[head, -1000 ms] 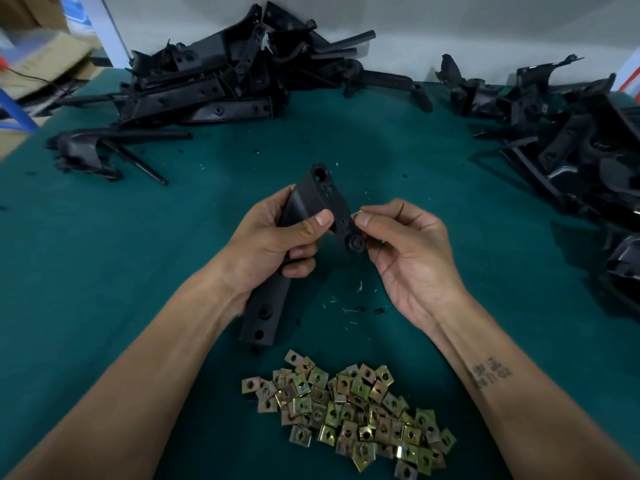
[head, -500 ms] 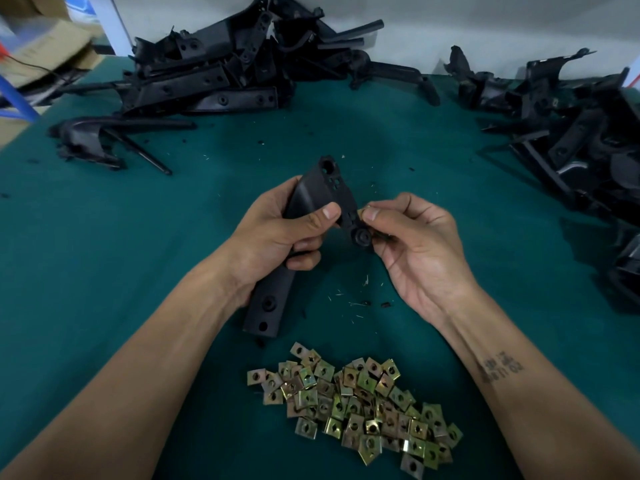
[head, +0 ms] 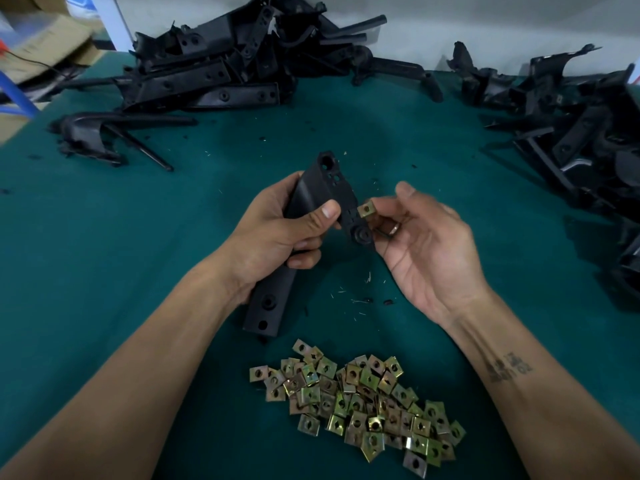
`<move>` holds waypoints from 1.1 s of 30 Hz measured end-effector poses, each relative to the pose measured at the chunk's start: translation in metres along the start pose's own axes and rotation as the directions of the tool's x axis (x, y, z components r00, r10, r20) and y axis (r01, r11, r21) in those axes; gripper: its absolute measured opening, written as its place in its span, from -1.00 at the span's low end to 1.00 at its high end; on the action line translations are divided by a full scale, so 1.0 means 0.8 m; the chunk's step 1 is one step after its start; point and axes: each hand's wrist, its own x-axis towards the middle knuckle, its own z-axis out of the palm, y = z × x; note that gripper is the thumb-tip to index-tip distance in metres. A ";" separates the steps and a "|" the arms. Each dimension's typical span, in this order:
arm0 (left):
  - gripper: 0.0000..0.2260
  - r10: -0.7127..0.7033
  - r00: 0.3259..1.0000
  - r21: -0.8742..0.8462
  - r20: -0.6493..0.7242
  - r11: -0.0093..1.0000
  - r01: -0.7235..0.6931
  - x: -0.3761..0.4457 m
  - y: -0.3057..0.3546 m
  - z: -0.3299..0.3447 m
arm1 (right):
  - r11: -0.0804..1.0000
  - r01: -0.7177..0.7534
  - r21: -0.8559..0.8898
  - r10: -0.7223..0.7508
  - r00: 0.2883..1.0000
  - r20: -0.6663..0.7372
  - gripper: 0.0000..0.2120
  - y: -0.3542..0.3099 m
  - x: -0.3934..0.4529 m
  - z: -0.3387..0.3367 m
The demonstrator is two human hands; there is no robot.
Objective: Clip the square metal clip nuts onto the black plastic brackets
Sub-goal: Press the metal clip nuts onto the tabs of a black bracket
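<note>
My right hand (head: 426, 251) has opened off the clip nut (head: 366, 210), now seated on the bracket (head: 320, 216) my left hand (head: 277, 240) grips, so this one looks done.

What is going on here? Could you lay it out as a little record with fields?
Setting: green table
Left hand: grips a black bracket, lifted and tilted
Right hand: palm up, fingers relaxed beside the bracket
Clip nut: sits at the bracket's right edge; whether fully clipped on, cannot tell
Loose nuts: heap near the table's front
Other brackets: piles at back left and right
</note>
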 end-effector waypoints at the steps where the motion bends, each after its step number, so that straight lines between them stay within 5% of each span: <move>1: -0.79 -0.001 1.000 -0.003 -0.002 1.000 0.001 0.000 0.000 0.000 | 1.000 0.005 -0.001 -0.005 1.000 0.000 -0.79 -0.001 0.000 0.000; 13: -0.81 -0.008 1.000 -0.003 -0.026 1.000 0.008 0.000 -0.002 0.001 | 0.993 0.110 -0.035 -0.111 0.993 -0.033 -0.94 0.011 -0.013 0.012; 20: -0.83 -0.002 0.999 -0.008 -0.037 1.000 0.002 0.000 -0.002 0.000 | 0.986 0.155 -0.058 -0.155 0.988 -0.009 -0.83 0.013 -0.017 0.013; 33: -0.81 0.014 0.998 0.009 -0.054 1.000 -0.013 0.000 -0.003 0.001 | 0.995 -0.011 -0.097 0.023 0.992 0.122 -0.78 0.006 -0.021 0.005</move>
